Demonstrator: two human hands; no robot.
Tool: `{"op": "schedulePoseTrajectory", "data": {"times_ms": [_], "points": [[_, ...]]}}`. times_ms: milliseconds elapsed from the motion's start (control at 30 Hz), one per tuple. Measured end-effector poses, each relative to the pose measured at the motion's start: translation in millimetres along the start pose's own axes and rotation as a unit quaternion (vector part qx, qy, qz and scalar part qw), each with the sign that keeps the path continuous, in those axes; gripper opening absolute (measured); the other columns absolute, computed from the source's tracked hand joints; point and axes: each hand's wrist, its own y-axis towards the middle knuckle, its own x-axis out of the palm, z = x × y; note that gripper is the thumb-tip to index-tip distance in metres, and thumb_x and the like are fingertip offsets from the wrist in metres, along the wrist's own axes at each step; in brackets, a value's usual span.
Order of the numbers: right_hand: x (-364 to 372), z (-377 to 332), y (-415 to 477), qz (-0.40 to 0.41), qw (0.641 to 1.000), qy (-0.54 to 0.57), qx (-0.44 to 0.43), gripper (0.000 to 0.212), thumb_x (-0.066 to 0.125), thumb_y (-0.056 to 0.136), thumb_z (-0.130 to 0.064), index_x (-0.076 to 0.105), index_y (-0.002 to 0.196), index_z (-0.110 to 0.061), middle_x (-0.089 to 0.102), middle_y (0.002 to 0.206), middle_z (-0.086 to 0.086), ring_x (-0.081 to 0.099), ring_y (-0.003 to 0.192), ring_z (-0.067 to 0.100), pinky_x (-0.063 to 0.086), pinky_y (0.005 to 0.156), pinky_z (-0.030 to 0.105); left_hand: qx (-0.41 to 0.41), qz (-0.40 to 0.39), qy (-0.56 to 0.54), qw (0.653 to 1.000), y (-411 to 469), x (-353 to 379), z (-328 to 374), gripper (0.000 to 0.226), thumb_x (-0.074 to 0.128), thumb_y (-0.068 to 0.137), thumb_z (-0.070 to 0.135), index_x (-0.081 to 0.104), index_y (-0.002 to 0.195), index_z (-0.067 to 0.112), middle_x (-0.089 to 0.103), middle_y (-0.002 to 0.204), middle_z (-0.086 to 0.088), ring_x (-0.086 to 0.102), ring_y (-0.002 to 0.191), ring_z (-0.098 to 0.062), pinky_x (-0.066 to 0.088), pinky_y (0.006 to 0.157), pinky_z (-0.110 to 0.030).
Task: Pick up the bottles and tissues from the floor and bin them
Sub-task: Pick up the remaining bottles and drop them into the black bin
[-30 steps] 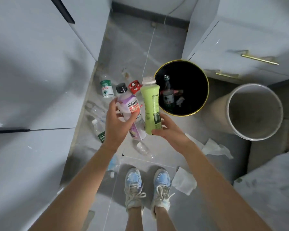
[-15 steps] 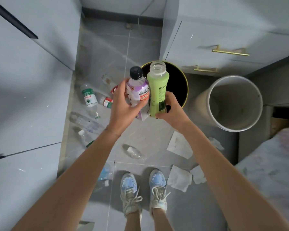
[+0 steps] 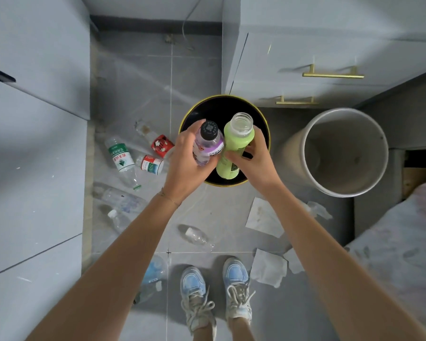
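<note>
black bin [image 3: 190, 120] mouth open, cabinet [image 3: 293, 45] behind, grey tub [image 3: 312, 134] beside

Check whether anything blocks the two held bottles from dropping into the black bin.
Nothing visible does. The left hand grips the purple bottle, the right hand the green bottle, both over the open, lidless mouth of the black bin. Its inside below them is dark and mostly hidden.

Purple bottle [image 3: 208, 143] (black cap) and uncapped green bottle [image 3: 235, 146], both upright, held over the black bin [image 3: 221, 104]; clear bottles [image 3: 121, 156] and tissues [image 3: 263, 216] lie scattered beside it.
</note>
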Motion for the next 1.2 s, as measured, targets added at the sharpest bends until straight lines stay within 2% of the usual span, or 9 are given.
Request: {"op": "schedulePoseTrajectory", "data": {"times_ms": [167, 300, 400, 533, 700, 900, 1000, 1100, 1200], "points": [[0, 23, 1, 0.003, 0.999, -0.052, 0.014, 0.057, 0.076, 0.077, -0.014, 0.044, 0.124, -0.022, 0.057, 0.113, -0.016, 0.057, 0.108, 0.01, 0.05, 0.092, 0.031, 0.01, -0.043, -0.008, 0.999, 0, 10, -20, 0.043, 0.075, 0.081, 0.018, 0.05, 0.116, 0.017, 0.061, 0.11, -0.004, 0.059, 0.106, -0.017, 0.051, 0.09, -0.041], [8, 41, 0, 0.037, 0.985, -0.168, -0.008, 0.05, 0.073, 0.076, -0.011, 0.047, 0.117, -0.021, 0.054, 0.105, -0.014, 0.054, 0.104, 0.02, 0.049, 0.088, 0.037, -0.025, -0.05, 0.036, 0.998, -5, 20, -48, 0.047, 0.077, 0.079, 0.025, 0.051, 0.117, 0.016, 0.061, 0.11, -0.002, 0.059, 0.107, -0.019, 0.052, 0.088, -0.038], [13, 52, 0, 0.002, 0.978, -0.207, -0.017, 0.056, 0.073, 0.076, -0.011, 0.044, 0.123, -0.023, 0.056, 0.112, -0.01, 0.054, 0.108, 0.021, 0.048, 0.09, 0.038, -0.012, -0.053, 0.118, 0.991, -4, 23, -63, 0.044, 0.078, 0.075, 0.028, 0.058, 0.112, 0.018, 0.062, 0.107, 0.002, 0.059, 0.101, -0.017, 0.051, 0.085, -0.036], [18, 63, 4, -0.031, 0.96, -0.277, -0.004, 0.058, 0.075, 0.076, -0.019, 0.043, 0.123, -0.028, 0.059, 0.113, -0.006, 0.053, 0.106, 0.019, 0.045, 0.077, 0.031, 0.035, -0.068, 0.214, 0.974, 1, 24, -76, 0.033, 0.073, 0.077, 0.032, 0.063, 0.107, 0.022, 0.066, 0.103, 0.004, 0.06, 0.094, -0.019, 0.049, 0.083, -0.039], [25, 74, 12, -0.028, 0.94, -0.34, 0.004, 0.055, 0.075, 0.078, -0.024, 0.046, 0.125, -0.021, 0.06, 0.119, 0.0, 0.056, 0.109, 0.025, 0.051, 0.083, 0.039, 0.037, -0.075, 0.256, 0.963, 6, 27, -89, 0.034, 0.066, 0.079, 0.038, 0.064, 0.109, 0.021, 0.069, 0.1, 0.004, 0.059, 0.098, -0.02, 0.046, 0.088, -0.037], [23, 89, 14, -0.043, 0.913, -0.405, 0.029, 0.056, 0.07, 0.084, -0.024, 0.049, 0.135, -0.014, 0.054, 0.135, 0.005, 0.053, 0.12, 0.027, 0.046, 0.093, 0.036, 0.03, -0.043, 0.29, 0.956, -6, 34, -96, 0.026, 0.069, 0.079, 0.023, 0.069, 0.104, 0.017, 0.071, 0.092, 0.0, 0.058, 0.1, -0.028, 0.041, 0.092, -0.041], [23, 93, 15, -0.038, 0.895, -0.444, 0.03, 0.052, 0.065, 0.086, -0.029, 0.049, 0.134, -0.015, 0.062, 0.123, 0.006, 0.059, 0.113, 0.027, 0.045, 0.09, 0.036, 0.025, -0.046, 0.316, 0.947, -9, 39, -103, 0.027, 0.07, 0.079, 0.025, 0.069, 0.104, 0.014, 0.072, 0.101, -0.002, 0.054, 0.114, -0.031, 0.034, 0.105, -0.047], [29, 93, 17, -0.048, 0.873, -0.485, 0.014, 0.059, 0.061, 0.088, -0.034, 0.043, 0.14, -0.015, 0.069, 0.11, 0.007, 0.06, 0.108, 0.03, 0.041, 0.098, 0.037, 0.024, -0.042, 0.314, 0.948, -9, 42, -104, 0.037, 0.069, 0.079, 0.026, 0.067, 0.113, 0.014, 0.069, 0.112, -0.002, 0.049, 0.124, -0.032, 0.026, 0.112, -0.051], [34, 91, 16, -0.058, 0.854, -0.517, 0.034, 0.062, 0.058, 0.089, -0.041, 0.039, 0.144, -0.018, 0.069, 0.106, 0.008, 0.057, 0.112, 0.031, 0.033, 0.108, 0.041, 0.03, -0.016, 0.321, 0.947, -16, 37, -100, 0.041, 0.063, 0.081, 0.033, 0.064, 0.119, 0.015, 0.065, 0.121, -0.003, 0.047, 0.128, -0.033, 0.023, 0.115, -0.053]]}}
